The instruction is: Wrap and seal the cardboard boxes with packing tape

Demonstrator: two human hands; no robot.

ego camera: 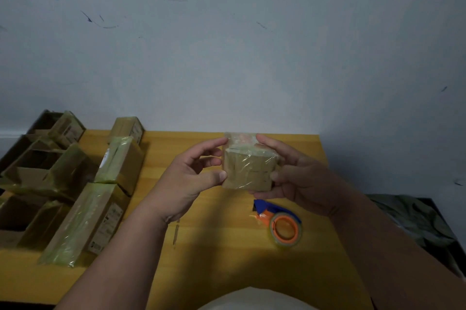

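Both of your hands hold one small box [248,167] up in the middle of the frame, above the yellow table [219,246]. Your left hand [195,178] pinches its left edge, thumb low and forefinger at the top corner; your right hand [295,176] curls round the right side, fingers passing underneath.

Clear tape already covers the box and wrinkles over its top, where a loose flap stands up between your fingertips. That film looks slick, so grip across the cardboard edges rather than the flat faces. The box seems light and stiff enough to turn with fingertips alone — but press the flap down gently, since thin card may dent at the corners.

The tape roll [286,230], with its orange core and blue cutter, lies on the table at lower right of the box, well apart from both hands. At the left of the frame sit several wrapped boxes [118,161] and some open cartons [27,158] — finished ones, I judge, so this one likely joins them once the flap is smoothed.
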